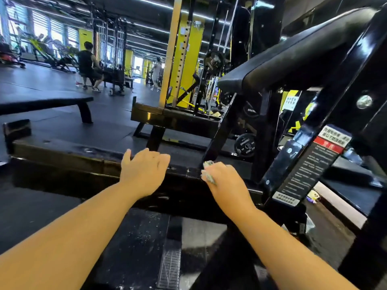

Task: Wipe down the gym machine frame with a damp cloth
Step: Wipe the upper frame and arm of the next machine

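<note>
- two bare hands are in view: your left hand (144, 171) and your right hand (227, 184), both out over one glossy black steel frame beam (62, 164).
- one crumpled whitish-grey cloth (208, 178) is bunched in your right hand. its fingers are curled round it and hold it against the beam's top edge, just beside the foot of one slanted black strut (217, 139).
- the beam's long axis runs left to right across your view, with the right end lower in the picture.
- your left hand lies on the beam's top, near the cloth hand but apart from it. the thumb is spread and the fingers bend over the far edge; you cannot tell whether they grip or only rest.
- one black padded rest (293, 59) slopes up to the right above your right hand.
- one printed warning label with a red band (310, 164) sits on the black post to the right.
- behind: one flat black bench (41, 100), one black weight plate (245, 146), one seated person (88, 65) and one standing person (157, 70).
</note>
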Demonstrator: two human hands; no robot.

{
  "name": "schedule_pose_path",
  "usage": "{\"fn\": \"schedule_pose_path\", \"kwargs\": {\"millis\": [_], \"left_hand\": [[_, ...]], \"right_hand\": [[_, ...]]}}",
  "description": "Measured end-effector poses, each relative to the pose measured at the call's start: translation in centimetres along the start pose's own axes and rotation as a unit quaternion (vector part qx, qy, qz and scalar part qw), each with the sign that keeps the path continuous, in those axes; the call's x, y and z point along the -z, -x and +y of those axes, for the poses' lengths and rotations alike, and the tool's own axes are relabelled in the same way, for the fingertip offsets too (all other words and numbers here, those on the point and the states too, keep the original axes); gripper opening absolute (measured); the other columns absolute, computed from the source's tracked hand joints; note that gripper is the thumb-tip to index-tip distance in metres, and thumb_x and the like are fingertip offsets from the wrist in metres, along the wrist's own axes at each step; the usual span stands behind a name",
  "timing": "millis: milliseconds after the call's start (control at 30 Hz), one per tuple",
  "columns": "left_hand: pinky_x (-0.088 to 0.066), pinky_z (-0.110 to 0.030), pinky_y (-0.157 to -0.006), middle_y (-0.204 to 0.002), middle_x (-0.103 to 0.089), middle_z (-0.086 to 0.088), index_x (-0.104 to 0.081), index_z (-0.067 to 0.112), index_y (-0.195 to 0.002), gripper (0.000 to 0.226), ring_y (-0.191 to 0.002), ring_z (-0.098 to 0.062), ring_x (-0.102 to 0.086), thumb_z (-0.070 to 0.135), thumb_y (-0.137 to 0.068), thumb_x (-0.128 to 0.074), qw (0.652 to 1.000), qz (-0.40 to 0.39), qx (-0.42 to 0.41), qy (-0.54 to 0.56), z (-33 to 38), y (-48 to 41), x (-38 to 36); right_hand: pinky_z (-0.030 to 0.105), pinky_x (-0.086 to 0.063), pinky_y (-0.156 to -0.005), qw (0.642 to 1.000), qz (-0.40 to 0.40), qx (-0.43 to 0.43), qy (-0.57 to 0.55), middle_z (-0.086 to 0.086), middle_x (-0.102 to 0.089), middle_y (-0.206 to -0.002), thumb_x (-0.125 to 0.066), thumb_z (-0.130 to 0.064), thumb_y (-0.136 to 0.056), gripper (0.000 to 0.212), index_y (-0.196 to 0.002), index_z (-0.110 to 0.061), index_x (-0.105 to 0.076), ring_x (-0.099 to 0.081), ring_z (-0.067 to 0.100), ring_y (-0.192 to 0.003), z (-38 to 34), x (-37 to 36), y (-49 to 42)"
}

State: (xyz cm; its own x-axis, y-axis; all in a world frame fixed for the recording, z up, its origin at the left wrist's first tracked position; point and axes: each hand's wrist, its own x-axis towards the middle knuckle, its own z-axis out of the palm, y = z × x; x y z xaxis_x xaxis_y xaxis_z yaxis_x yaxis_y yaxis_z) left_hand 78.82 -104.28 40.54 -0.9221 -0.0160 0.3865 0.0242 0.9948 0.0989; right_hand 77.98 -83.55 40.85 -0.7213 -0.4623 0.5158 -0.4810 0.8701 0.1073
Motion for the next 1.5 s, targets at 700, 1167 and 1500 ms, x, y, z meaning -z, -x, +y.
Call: {"fn": "schedule_pose_path", "kwargs": {"millis": [700, 1167, 1500], "left_hand": [[-0.015, -0.045, -0.113, -0.150, -0.035, -0.004, -0.038, 0.020, -0.143, 0.046, -0.139, -0.025, -0.025, 0.013, -0.099, -0.028, 0.976, 0.052, 0.181, 0.108, -10.2, -0.6, 0.2], [-0.012, -0.041, -0.117, -0.155, -0.019, 0.000, -0.039, 0.019, -0.143, 0.066, -0.143, -0.023, -0.017, 0.059, -0.090, -0.042, 0.843, 0.004, 0.256, 0.473, -11.7, 0.9, 0.8], [-0.006, -0.050, -0.114, -0.157, -0.017, -0.009, -0.018, 0.016, -0.150, 0.053, -0.145, -0.032, -0.002, 0.017, -0.098, -0.010, 0.986, 0.063, 0.150, 0.046, -10.9, 0.2, -0.3]], "right_hand": [[0.036, -0.027, -0.055, 0.995, -0.002, 0.096, -0.008, 0.006, -0.046, -0.075, -0.048, -0.008, -0.095, 0.021, -0.074, -0.007, -0.051, -0.047, 0.026, -0.069, -6.1, -2.2, -5.3], [0.034, -0.044, -0.072, 0.993, 0.067, 0.092, -0.014, 0.006, -0.061, -0.103, -0.058, -0.015, -0.091, 0.020, -0.109, -0.011, -0.062, -0.057, 0.027, -0.096, -20.0, -4.7, -11.1], [0.027, -0.040, -0.103, 0.943, 0.250, 0.202, -0.087, -0.003, -0.064, -0.114, -0.071, -0.017, -0.084, 0.028, -0.111, -0.015, -0.066, -0.049, 0.014, -0.116, -2.6, -4.8, 0.4]]}}
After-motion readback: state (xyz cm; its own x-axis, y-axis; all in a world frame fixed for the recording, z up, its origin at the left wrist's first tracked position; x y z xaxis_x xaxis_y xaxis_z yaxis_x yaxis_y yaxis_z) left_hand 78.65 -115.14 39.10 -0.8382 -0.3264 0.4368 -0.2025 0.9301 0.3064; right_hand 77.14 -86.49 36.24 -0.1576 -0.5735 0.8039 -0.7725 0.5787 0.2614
